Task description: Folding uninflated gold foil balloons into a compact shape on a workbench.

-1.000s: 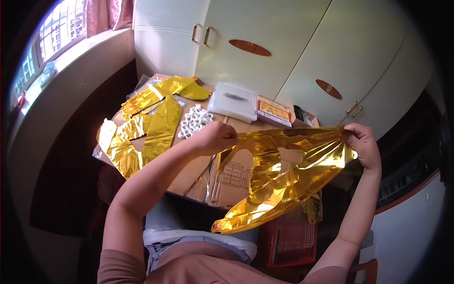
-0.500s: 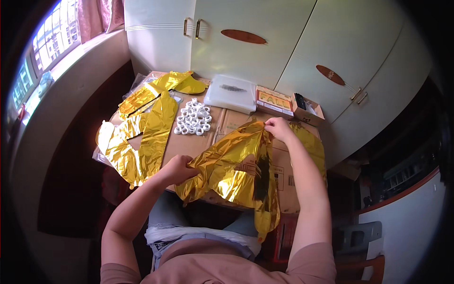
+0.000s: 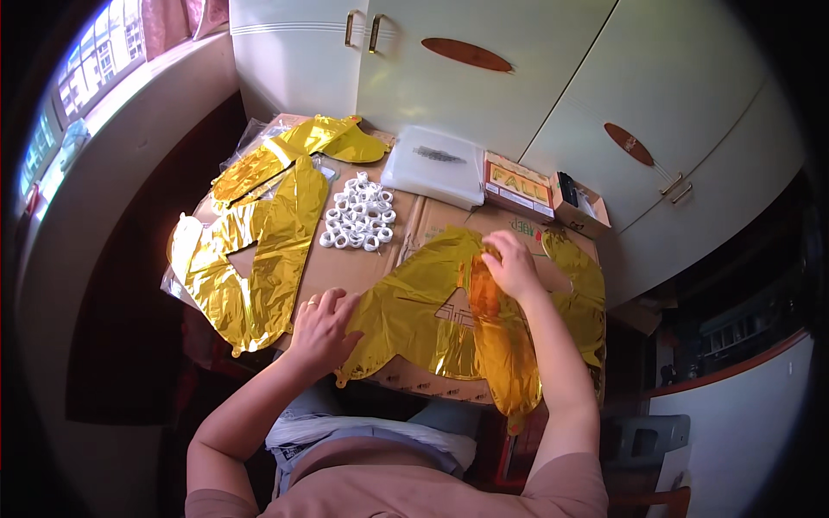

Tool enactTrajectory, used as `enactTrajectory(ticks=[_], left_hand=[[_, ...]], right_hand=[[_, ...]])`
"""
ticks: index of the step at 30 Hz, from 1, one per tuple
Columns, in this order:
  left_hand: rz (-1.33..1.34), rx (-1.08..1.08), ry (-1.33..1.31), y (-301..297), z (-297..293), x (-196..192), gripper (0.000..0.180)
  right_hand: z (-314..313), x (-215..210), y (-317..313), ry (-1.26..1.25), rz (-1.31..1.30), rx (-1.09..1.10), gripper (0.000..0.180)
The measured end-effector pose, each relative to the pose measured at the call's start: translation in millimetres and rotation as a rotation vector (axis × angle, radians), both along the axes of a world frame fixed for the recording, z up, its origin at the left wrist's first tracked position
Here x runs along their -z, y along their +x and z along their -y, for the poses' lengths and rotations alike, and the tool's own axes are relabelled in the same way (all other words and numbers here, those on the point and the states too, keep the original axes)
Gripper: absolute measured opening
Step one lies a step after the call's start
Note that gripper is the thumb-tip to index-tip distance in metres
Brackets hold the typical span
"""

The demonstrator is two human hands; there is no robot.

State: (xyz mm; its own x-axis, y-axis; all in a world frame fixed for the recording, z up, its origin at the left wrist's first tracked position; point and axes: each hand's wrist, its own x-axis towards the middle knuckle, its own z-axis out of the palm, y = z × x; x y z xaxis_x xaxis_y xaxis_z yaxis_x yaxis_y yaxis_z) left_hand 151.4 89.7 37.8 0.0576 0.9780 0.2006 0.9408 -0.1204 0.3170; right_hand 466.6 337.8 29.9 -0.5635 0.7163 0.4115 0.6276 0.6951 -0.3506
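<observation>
A gold foil balloon [image 3: 414,315] lies spread on the cardboard-covered worktop [image 3: 345,268]. The left hand [image 3: 321,326] presses flat, fingers spread, on the balloon's left edge. The right hand [image 3: 511,263] pinches a crumpled fold near the balloon's top. More gold foil balloons [image 3: 259,250] lie to the left, beside a cluster of small white rings [image 3: 358,223].

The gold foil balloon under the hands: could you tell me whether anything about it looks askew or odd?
Yes. The gold foil balloon is not flat: a crumpled fold bunches under the right hand and trails over the near edge of the cardboard. The left hand presses its left lobe flat. The other gold balloons lie smooth.
</observation>
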Motion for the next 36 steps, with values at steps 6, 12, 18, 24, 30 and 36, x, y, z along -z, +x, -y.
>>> enactTrajectory(ticks=[6, 12, 18, 24, 30, 36], left_hand=[[0.005, 0.261, 0.071, -12.3, -0.5, 32.6, 0.057], [0.041, 0.198, 0.107, -29.2, -7.9, 28.7, 0.056], [0.071, 0.218, 0.123, -32.9, -3.5, 28.2, 0.054], [0.137, 0.220, 0.121, -38.2, -2.1, 36.7, 0.050], [0.300, 0.175, 0.190, -61.7, 5.5, 11.3, 0.043], [0.241, -0.203, 0.287, -183.5, -33.5, -25.6, 0.017]], right_hand=[[28.5, 29.5, 8.9, -0.083, 0.070, -0.054, 0.036], [15.9, 33.0, -4.1, -0.054, 0.033, -0.063, 0.034], [10.5, 29.1, -10.0, -0.072, 0.020, -0.081, 0.032], [10.0, 23.4, -9.7, -0.080, 0.049, -0.089, 0.033], [0.0, -3.2, -25.7, -0.067, 0.034, -0.062, 0.031], [-17.2, -51.0, -102.0, 0.030, -0.036, -0.162, 0.017]])
